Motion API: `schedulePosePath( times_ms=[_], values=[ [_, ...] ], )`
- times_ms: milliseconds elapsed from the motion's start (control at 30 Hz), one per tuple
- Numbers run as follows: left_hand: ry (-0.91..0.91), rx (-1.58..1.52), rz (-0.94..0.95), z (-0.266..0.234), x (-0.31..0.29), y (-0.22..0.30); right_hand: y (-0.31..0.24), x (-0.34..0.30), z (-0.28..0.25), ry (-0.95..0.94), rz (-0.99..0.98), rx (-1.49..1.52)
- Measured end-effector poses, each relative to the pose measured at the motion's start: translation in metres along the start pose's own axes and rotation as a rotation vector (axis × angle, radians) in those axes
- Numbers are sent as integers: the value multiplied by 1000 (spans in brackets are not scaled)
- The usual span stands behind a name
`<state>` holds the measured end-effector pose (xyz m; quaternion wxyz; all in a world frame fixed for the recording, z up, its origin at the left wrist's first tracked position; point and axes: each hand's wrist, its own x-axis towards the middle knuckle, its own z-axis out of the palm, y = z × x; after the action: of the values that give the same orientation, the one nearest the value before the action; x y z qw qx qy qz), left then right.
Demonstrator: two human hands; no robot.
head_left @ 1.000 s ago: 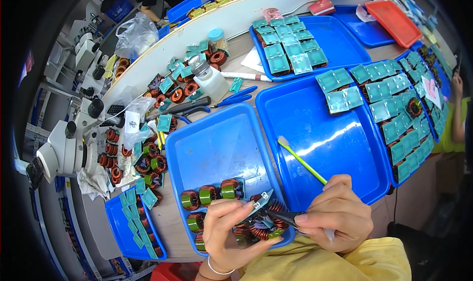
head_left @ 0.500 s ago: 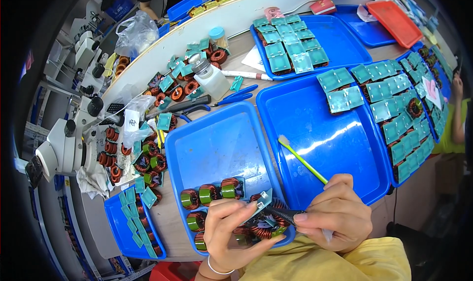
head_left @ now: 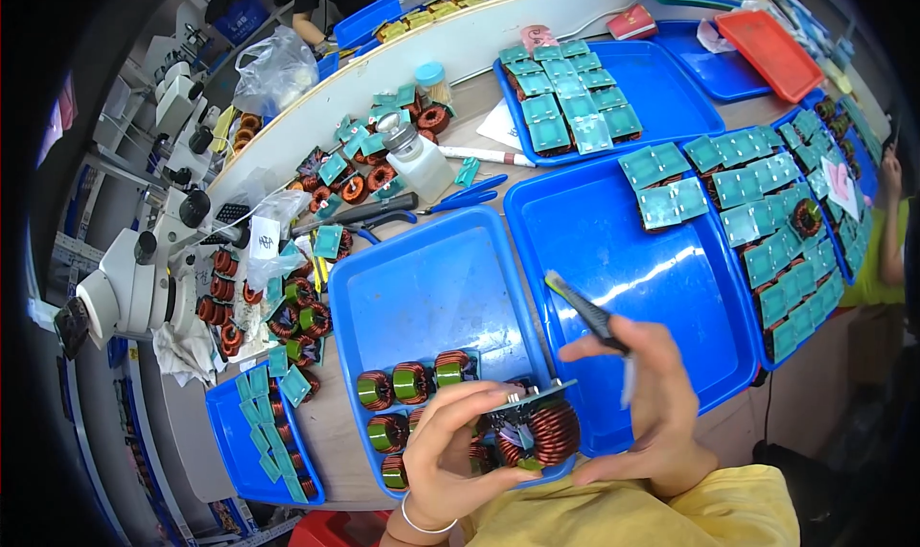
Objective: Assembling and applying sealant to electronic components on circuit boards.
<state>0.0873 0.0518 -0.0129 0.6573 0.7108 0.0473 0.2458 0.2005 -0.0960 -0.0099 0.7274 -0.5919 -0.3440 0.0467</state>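
Note:
My left hand, a white band round its wrist, grips a copper-wound toroid coil by its side. A green circuit board sits along the coil's upper side, seen nearly edge-on. Just to the right, my right hand has its thumb and fingers spread apart, away from the coil. A slim dark tool with a pale tip is tucked at its fingers, pointing up and left over a blue tray; its kind is unclear. Beneath my left hand, several green-banded coils stand in another blue tray.
Trays of board-topped coils fill the right side. At left are a microscope, loose coils and a small blue tray. Blue-handled pliers and a clear bottle lie beyond the near tray.
My right hand has drawn back from the coil and its fingers have spread; the dark tool now points up-left. My left hand has turned the coil, bringing the board nearly edge-on.

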Motion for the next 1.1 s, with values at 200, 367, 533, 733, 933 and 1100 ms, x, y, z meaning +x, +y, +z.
schedulePosePath(
  times_ms=[200, 367, 533, 733, 933, 1100],
  values=[
    [-73, -395, -99, 5, -2, 0, 1, -12, 0, -263, 56, 40],
    [-89, -47, -104, 2, -4, 2, -2, -3, -1, -320, 30, 25],
    [-153, 268, -6, 0, 0, 1, 5, -1, 2, -346, -25, -23],
    [-74, 104, 16, 1, 1, 2, 8, -6, 2, -256, 95, 89],
    [18, 74, -18, 2, 0, 2, 13, -12, 3, -292, 146, 119],
    [42, -114, 1, 2, 1, -2, 16, -9, 5, -292, 22, 58]
  ],
)
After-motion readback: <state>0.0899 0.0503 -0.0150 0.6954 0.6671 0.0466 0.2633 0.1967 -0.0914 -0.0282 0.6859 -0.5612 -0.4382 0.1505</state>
